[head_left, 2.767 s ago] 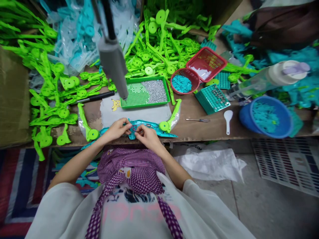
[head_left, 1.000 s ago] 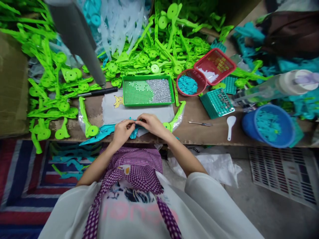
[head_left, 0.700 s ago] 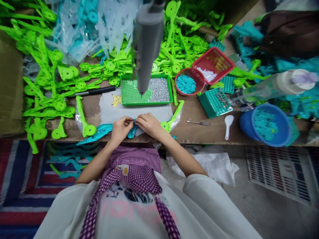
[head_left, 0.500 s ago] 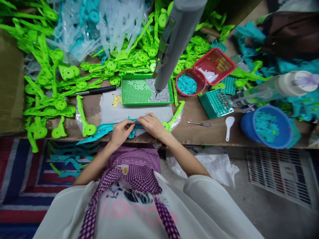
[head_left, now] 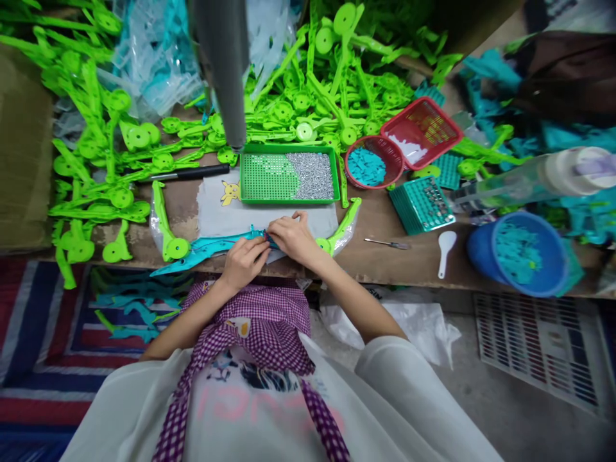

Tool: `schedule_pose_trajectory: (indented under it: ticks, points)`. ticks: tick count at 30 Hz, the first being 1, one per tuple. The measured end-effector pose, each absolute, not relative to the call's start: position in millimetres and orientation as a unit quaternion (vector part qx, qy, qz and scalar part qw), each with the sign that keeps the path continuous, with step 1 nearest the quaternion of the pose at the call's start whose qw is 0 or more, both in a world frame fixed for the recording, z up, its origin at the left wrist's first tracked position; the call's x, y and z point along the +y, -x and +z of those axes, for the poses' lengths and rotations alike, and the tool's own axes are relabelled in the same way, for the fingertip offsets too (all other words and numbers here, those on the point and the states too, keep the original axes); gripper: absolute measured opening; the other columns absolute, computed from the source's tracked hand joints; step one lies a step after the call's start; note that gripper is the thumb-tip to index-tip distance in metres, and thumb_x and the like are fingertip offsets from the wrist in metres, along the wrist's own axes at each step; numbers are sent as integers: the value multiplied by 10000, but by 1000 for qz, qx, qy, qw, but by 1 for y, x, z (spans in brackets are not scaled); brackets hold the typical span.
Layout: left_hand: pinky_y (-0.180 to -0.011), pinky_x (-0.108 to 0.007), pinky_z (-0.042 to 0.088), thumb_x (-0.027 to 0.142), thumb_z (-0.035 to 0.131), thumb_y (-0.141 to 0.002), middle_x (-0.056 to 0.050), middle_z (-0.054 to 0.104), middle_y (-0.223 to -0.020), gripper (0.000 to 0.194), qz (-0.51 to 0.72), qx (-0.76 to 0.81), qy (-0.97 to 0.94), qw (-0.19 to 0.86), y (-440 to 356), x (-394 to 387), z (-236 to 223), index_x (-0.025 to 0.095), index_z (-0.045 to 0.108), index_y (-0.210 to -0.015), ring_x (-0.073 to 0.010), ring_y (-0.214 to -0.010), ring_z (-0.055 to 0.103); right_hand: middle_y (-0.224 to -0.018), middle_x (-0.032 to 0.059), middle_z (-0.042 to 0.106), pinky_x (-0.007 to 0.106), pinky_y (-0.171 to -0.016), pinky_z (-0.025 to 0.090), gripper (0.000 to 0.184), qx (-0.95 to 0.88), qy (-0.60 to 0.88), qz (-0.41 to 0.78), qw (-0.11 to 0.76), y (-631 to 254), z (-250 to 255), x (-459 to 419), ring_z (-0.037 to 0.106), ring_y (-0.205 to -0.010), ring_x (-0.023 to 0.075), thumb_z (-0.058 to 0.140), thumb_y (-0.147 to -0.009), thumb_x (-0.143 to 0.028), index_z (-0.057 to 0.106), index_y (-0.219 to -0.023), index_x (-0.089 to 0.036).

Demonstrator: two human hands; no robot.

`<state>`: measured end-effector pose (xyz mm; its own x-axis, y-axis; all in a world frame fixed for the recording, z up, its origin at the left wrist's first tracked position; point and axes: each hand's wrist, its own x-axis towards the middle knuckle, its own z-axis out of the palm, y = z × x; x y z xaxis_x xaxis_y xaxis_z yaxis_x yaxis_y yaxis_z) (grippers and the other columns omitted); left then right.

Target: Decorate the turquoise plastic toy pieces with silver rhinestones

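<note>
A long blue plastic toy part (head_left: pixel 192 253) lies along the front edge of the table, its pointed end to the left. My left hand (head_left: pixel 246 260) is closed on the middle of this part, fingers bent together over it. Close beside it, my right hand (head_left: pixel 294 240) also has its fingers closed on the part, and the fingertips of both hands nearly meet. What sits under the fingertips is hidden. A lime-green curved arm with a disc (head_left: pixel 166 224) lies at the blue part's left, and a matching green arm (head_left: pixel 344 224) lies at the right, partly behind my right hand.
A grey electric screwdriver (head_left: pixel 224 77) hangs over the table. Below it stand a green tray of screws (head_left: pixel 289 200) and a grey cloth (head_left: pixel 212 215). To the right are red baskets (head_left: pixel 399 163), a small screwdriver (head_left: pixel 387 243), a white spoon (head_left: pixel 445 247) and a blue bucket (head_left: pixel 486 247).
The hanging electric screwdriver has swung left, off the screws. My left hand's fingers have come down flatter over the blue part. My right hand stays nearly in place.
</note>
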<state>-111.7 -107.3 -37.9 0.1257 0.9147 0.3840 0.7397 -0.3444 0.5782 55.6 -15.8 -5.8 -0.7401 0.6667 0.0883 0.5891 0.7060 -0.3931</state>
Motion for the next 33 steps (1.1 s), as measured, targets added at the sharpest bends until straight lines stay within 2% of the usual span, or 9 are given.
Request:
schedule_pose_trajectory:
  ticks: [9,14,19,24,28,30,33]
  points:
    - [-866,-396,533,265,539,-959,-84,742,-1040,188,356,556,-735,153,114,-105,-37,203,710,-1006,-208,-968,693,-869,45,699,347,-809,326,183,-941,284,174,53,-52,1,-3,569,-820,186,472,-962,-200,639,-889,-189]
    - [-848,-393,525,257,532,-959,-91,726,-1045,188,364,555,-734,143,111,-106,-40,194,705,-997,-209,-942,676,-846,59,679,402,-997,331,183,-953,272,129,33,-46,11,-7,577,-781,184,480,-926,-101,642,-875,-170]
    - [-830,-394,533,273,532,-955,-104,681,-1034,202,373,565,-724,130,109,-106,-44,194,713,-999,-208,-923,650,-808,24,651,437,-1066,349,222,-962,245,118,9,-47,13,-3,575,-708,155,442,-927,-76,629,-871,-181]
    - [-807,-380,543,273,533,-952,-102,646,-992,207,380,562,-725,120,108,-107,-48,185,713,-1006,-206,-909,633,-856,27,677,458,-1101,372,210,-952,249,167,61,-58,-4,1,611,-763,151,439,-961,-168,644,-919,-186]
    - [-826,-389,537,266,528,-953,-113,644,-1019,207,387,558,-724,123,109,-108,-53,186,707,-1020,-216,-927,635,-929,40,704,420,-1083,419,198,-932,261,220,118,-64,-15,0,645,-860,152,455,-974,-223,651,-969,-194]
    - [-831,-388,535,259,527,-954,-117,645,-1031,207,390,555,-724,122,109,-108,-54,181,706,-1022,-218,-931,638,-934,49,706,404,-1064,440,199,-933,264,216,117,-62,-14,-3,650,-872,155,459,-971,-218,654,-969,-183]
    - [-809,-383,534,247,520,-955,-127,653,-1026,212,389,552,-730,107,108,-108,-55,166,709,-1005,-224,-913,641,-892,60,695,437,-1059,437,205,-942,275,181,67,-55,-4,-9,640,-802,163,456,-949,-164,661,-943,-165]
